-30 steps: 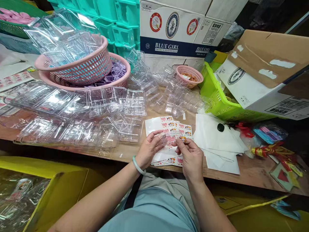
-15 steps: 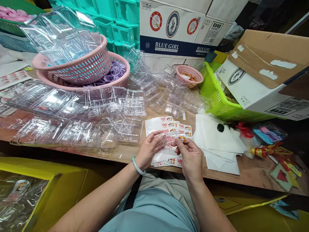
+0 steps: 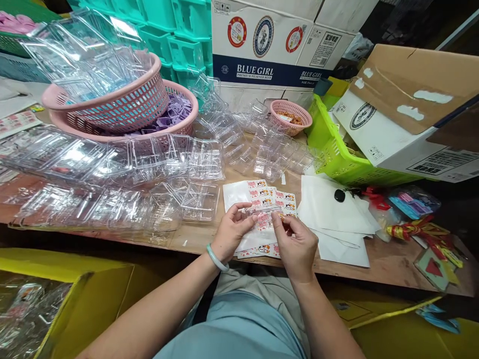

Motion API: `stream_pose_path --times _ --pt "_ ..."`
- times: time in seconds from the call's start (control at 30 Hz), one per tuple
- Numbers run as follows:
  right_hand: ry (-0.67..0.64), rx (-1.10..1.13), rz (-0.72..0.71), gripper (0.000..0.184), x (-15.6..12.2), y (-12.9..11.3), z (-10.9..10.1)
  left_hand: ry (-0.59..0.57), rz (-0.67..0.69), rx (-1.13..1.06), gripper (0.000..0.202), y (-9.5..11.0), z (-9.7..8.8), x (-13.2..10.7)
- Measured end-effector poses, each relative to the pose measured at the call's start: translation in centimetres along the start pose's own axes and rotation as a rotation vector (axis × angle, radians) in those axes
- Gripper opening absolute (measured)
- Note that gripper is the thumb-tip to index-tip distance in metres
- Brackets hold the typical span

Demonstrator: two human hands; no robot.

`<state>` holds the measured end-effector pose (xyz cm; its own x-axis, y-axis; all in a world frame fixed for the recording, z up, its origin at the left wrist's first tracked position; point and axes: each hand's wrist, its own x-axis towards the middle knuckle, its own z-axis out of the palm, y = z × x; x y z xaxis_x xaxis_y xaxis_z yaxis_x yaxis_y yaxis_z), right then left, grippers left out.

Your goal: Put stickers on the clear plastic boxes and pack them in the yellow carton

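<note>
My left hand [image 3: 232, 230] and my right hand [image 3: 297, 243] pinch a small clear plastic case [image 3: 264, 214] between them, just above the table's near edge. The case has a pink printed card inside. My left wrist wears a pale green bangle. Under my hands lies a stack of sticker sheets [image 3: 269, 197] printed with red and orange cartoon figures. Several empty clear plastic cases [image 3: 157, 199] lie spread over the table to the left.
Two stacked pink baskets [image 3: 123, 107] hold clear cases and purple pieces. A small pink basket [image 3: 291, 115] and a green crate [image 3: 337, 159] stand behind. White paper sheets [image 3: 333, 214] lie right of my hands. Yellow box [image 3: 75, 284] with finished packs sits low left. Cardboard boxes [image 3: 269, 45] line the back.
My hands have turned the clear case slightly and drawn closer together on it. The camera has shifted a little; nothing else has moved.
</note>
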<state>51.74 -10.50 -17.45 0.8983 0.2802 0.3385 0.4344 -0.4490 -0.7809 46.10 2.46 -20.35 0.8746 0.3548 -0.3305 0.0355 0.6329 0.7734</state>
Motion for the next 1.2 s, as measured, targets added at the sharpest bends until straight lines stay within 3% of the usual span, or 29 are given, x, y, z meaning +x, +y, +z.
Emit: stream_pose_path --times 0.07,0.1,0.17,0.23,0.33,0.43,0.5,0.6,0.73,0.87,1.0,1.2 --pt "0.027 -0.173 -0.149 0.027 0.1 0.8 -0.2 -0.001 0.007 0.001 0.05 -0.1 0.0 0.1" --pt "0.049 -0.205 -0.159 0.025 0.3 1.2 -0.2 0.002 0.007 0.002 0.05 0.0 0.0 0.1" --pt "0.135 -0.156 -0.062 0.018 0.7 1.8 -0.3 0.01 0.002 0.007 0.05 0.0 0.0 0.1" --pt "0.175 -0.009 0.085 0.034 1.0 2.1 -0.2 0.008 -0.003 0.016 0.049 0.2 0.2 -0.1" --pt "-0.035 0.213 0.228 0.077 1.1 1.8 0.2 -0.024 0.022 0.031 0.049 0.4 0.7 -0.5" --pt "-0.214 0.377 0.318 0.091 1.0 1.6 0.2 -0.037 0.036 0.033 0.051 0.7 1.1 -1.0" --pt "-0.154 0.398 0.289 0.08 1.0 1.7 -0.4 -0.032 0.035 0.036 0.05 0.9 1.1 -1.2" --pt "-0.006 0.193 0.053 0.044 1.0 1.5 -1.7 -0.027 0.069 0.054 0.048 0.8 0.9 -1.1" --pt "-0.045 -0.056 -0.193 0.017 0.8 0.9 -2.4 -0.013 0.12 0.092 0.048 0.0 0.6 -0.7" --pt "-0.102 -0.017 -0.119 0.008 0.8 1.0 -2.0 -0.008 0.15 0.129 0.046 -0.9 0.4 -0.4" --pt "-0.165 0.013 -0.111 0.011 1.5 1.5 -2.5 -0.016 0.16 0.153 0.045 -1.0 0.2 -0.1" --pt "-0.452 -0.081 -0.138 0.007 4.1 1.6 -4.1 -0.035 0.197 0.234 0.044 -1.2 0.0 -0.4"
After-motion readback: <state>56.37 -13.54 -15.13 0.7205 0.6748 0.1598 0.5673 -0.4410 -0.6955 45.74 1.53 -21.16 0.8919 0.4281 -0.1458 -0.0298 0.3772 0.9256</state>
